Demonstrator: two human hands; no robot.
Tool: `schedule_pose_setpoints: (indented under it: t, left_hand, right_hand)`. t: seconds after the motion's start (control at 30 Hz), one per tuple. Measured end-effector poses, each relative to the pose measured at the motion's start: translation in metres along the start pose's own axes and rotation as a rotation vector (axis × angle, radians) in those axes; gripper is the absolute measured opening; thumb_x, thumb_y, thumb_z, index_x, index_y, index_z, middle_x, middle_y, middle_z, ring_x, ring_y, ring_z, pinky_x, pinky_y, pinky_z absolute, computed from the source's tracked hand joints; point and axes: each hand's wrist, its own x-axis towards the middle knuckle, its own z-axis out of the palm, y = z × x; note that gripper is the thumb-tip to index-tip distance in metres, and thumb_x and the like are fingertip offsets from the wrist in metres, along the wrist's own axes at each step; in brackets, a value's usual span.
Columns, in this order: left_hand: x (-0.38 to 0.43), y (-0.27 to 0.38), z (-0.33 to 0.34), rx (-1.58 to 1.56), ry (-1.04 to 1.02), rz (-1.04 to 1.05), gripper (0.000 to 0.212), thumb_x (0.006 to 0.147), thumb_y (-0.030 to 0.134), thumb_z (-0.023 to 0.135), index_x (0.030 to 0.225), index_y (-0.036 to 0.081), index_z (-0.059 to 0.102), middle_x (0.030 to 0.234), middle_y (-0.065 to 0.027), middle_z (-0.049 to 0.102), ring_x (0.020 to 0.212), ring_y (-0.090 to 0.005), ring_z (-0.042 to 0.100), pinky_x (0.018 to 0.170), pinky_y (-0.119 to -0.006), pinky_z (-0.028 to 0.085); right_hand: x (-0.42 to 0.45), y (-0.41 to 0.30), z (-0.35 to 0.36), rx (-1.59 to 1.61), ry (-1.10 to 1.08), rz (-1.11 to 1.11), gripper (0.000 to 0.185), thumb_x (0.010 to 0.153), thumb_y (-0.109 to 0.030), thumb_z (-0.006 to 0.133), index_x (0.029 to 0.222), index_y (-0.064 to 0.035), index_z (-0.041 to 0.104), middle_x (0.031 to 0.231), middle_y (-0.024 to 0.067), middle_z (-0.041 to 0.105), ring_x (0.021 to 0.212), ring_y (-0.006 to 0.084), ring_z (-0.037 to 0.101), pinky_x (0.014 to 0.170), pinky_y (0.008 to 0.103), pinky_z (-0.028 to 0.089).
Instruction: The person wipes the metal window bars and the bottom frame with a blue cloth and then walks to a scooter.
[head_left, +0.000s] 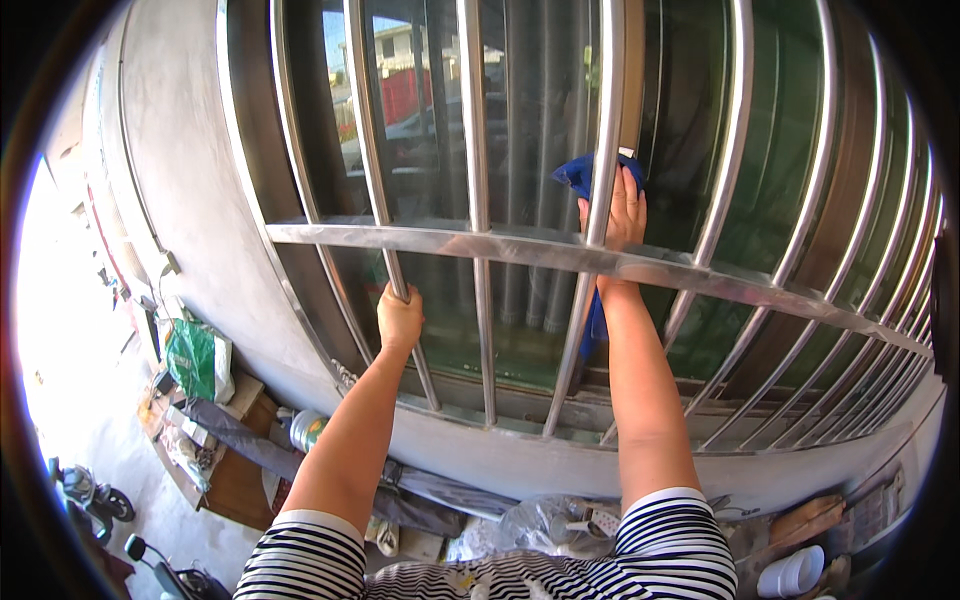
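My left hand (400, 319) is closed around a vertical bar of the stainless steel window grille (540, 253), just below its flat crossbar. Between two other bars, my right hand (624, 217) reaches in and presses a blue cloth (581, 174) against the window frame behind. A bar crosses in front of the cloth and partly covers that hand. More blue cloth hangs down beside the right wrist, below the crossbar. The window glass (435, 315) lies behind the grille, with grey curtains inside and reflections on it.
Below the grille, a wooden cabinet (244, 469) carries a green bag (191, 360). Beside it stand a white bucket (306, 429) and long wrapped bundles (427, 514). Clear plastic wrapping (544, 523) lies near my body. A white plastic container (791, 574) is at lower right; scooters (94, 491) stand at lower left.
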Motion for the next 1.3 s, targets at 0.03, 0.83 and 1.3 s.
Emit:
schedule_pose_setpoints:
  t: [0.03, 0.83, 1.3]
  left_hand:
    - [-0.003, 0.001, -0.001, 0.021, 0.023, -0.007, 0.016, 0.083, 0.017, 0.051, 0.077, 0.003, 0.048, 0.050, -0.0053, 0.048, 0.042, -0.0150, 0.052, 0.042, -0.030, 0.042]
    - [0.001, -0.010, 0.006, 0.326, 0.212, 0.242, 0.030, 0.073, 0.030, 0.057, 0.076, 0.001, 0.049, 0.068, -0.0193, 0.060, 0.071, -0.0405, 0.058, 0.066, -0.044, 0.046]
    - [0.005, -0.014, 0.005, 0.263, 0.205, 0.201, 0.027, 0.073, 0.026, 0.058, 0.075, 0.000, 0.049, 0.067, -0.0169, 0.059, 0.068, -0.0381, 0.058, 0.064, -0.042, 0.045]
  right_hand:
    - [-0.017, -0.002, 0.006, -0.034, -0.065, -0.015, 0.045, 0.083, -0.027, 0.052, 0.123, -0.0087, 0.047, 0.130, 0.0113, 0.041, 0.122, 0.0289, 0.036, 0.097, 0.0494, 0.029]
    - [-0.295, -0.027, -0.046, 0.593, -0.960, 0.633, 0.027, 0.079, -0.005, 0.047, 0.102, -0.0073, 0.061, 0.105, 0.0134, 0.057, 0.098, 0.0265, 0.054, 0.084, 0.0307, 0.042]
    - [-0.325, -0.004, -0.032, 0.558, -1.091, 0.517, 0.024, 0.079, -0.018, 0.056, 0.100, -0.0050, 0.059, 0.098, 0.0123, 0.059, 0.094, 0.0260, 0.055, 0.079, 0.0345, 0.043]
